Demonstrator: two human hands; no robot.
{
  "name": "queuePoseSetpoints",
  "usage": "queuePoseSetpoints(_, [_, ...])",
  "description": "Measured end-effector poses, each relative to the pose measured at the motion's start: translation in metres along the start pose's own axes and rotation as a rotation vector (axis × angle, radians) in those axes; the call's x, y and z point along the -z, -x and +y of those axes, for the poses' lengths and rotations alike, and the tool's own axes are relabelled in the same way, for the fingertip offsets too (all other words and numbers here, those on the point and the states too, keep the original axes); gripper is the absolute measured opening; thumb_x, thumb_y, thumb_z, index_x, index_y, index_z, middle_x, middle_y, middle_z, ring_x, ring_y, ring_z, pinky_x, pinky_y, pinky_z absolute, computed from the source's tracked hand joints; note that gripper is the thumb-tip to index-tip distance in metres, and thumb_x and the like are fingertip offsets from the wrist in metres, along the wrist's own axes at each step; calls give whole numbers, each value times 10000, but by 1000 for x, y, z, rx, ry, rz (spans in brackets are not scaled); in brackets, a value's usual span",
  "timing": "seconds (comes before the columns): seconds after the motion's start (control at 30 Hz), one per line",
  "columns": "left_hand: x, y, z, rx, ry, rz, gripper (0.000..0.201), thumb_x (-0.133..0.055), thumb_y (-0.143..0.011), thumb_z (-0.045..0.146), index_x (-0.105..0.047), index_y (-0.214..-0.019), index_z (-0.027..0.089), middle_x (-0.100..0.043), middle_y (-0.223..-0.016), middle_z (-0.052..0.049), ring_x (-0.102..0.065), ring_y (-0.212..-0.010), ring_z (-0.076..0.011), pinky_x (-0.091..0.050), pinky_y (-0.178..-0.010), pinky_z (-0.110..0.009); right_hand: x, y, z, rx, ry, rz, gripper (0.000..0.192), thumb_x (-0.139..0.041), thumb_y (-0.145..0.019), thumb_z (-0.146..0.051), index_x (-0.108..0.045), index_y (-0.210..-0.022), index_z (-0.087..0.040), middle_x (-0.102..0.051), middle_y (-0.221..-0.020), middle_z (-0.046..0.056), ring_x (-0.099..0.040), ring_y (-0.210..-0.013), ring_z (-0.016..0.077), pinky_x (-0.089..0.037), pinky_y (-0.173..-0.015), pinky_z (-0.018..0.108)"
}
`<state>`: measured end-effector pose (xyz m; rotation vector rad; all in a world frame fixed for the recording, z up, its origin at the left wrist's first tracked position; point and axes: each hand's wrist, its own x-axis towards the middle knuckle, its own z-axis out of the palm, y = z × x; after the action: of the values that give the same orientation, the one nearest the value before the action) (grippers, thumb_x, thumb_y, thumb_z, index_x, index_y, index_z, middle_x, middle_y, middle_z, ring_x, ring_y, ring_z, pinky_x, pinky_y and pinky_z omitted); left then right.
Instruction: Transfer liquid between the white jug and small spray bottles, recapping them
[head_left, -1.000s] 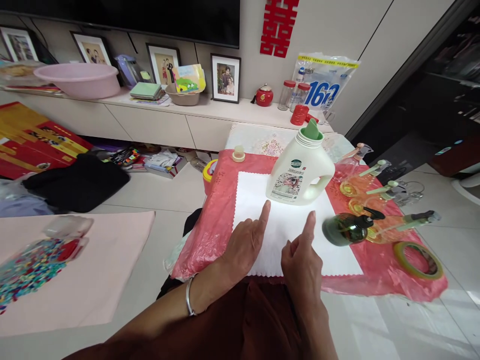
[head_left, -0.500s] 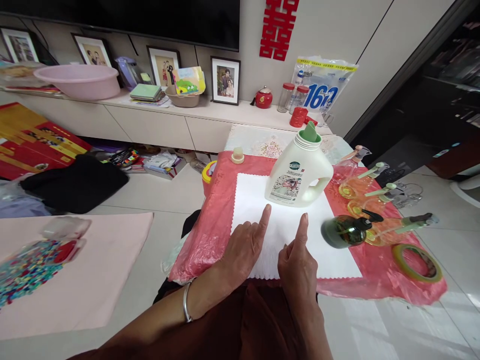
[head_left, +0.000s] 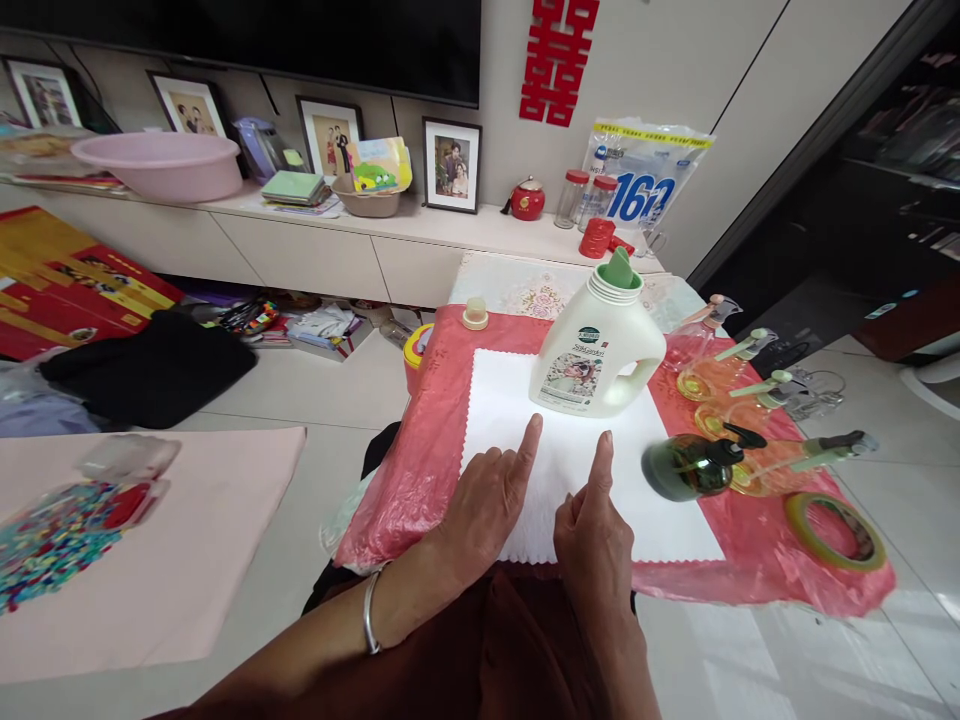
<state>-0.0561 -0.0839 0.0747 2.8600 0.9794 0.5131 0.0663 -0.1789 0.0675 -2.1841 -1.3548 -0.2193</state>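
My left hand hovers over a white scalloped mat, its index finger stretched out and the other fingers curled; nothing is held. My right hand points the same way beside it, also empty. Just beyond both fingertips, a white detergent jug stands upright on the mat, with a green pouring spout in its uncapped neck. A dark green pump bottle stands on the mat's right side. To the jug's left, a small translucent cap rests on the red plastic table cover.
Several spray bottles with yellow liquid line the table's right side, near a roll of tape. Behind, a cabinet top holds a pink basin and picture frames. At left, colourful small pieces lie on a pink sheet.
Both hands stay pointing at the jug, with hardly any movement. The whole view has shifted very slightly.
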Motion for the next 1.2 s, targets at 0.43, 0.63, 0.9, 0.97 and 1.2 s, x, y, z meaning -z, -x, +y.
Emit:
queuePoseSetpoints(0.43, [-19,11,-6,35,61,-26,902,-424,-953,34,174,-1610,187,-644,-903,-24,-586,-763,-167,-489,-720,-309,-1,-1,0,1,-47,4,866,-325,-873,-111,-8,-1667,-251,-460,-643,-54,-447,-505,104,-252,-517,182])
queuePoseSetpoints(0.63, [-26,6,-12,-18,38,-69,797,-413,-931,0,-79,-1631,183,-678,-986,-61,-607,-842,-213,-489,-783,-369,21,10,27,-184,-278,181,495,-539,-990,-350,-520,-1448,-165,-474,-690,-43,-479,-597,72,-423,-590,168])
queuePoseSetpoints(0.9, [-28,-3,-4,-181,22,29,489,-458,-915,20,-530,-1379,152,-695,-1184,-112,-653,-1001,-255,-532,-835,-413,18,4,126,-618,-445,370,1130,-755,-749,-664,-261,-1614,-130,-477,-1412,169,-537,-1249,263,-526,-1002,398])
queuePoseSetpoints(0.97, [-28,-4,-3,-194,65,35,497,-472,-908,30,-531,-1382,166,-697,-1183,-103,-661,-1006,-252,-540,-833,-407,11,-8,142,-616,-465,304,1255,-783,-694,-671,-178,-1641,-113,-433,-1467,195,-533,-1267,304,-493,-1059,450])
queuePoseSetpoints(1.2, [-31,-6,-6,-145,203,42,452,-459,-931,98,-585,-1354,197,-715,-1169,-88,-686,-994,-240,-567,-835,-389,-6,-38,156,-559,-480,285,1336,-806,-678,-590,-19,-1655,-132,-133,-1633,187,-163,-1529,338,-210,-1258,520])
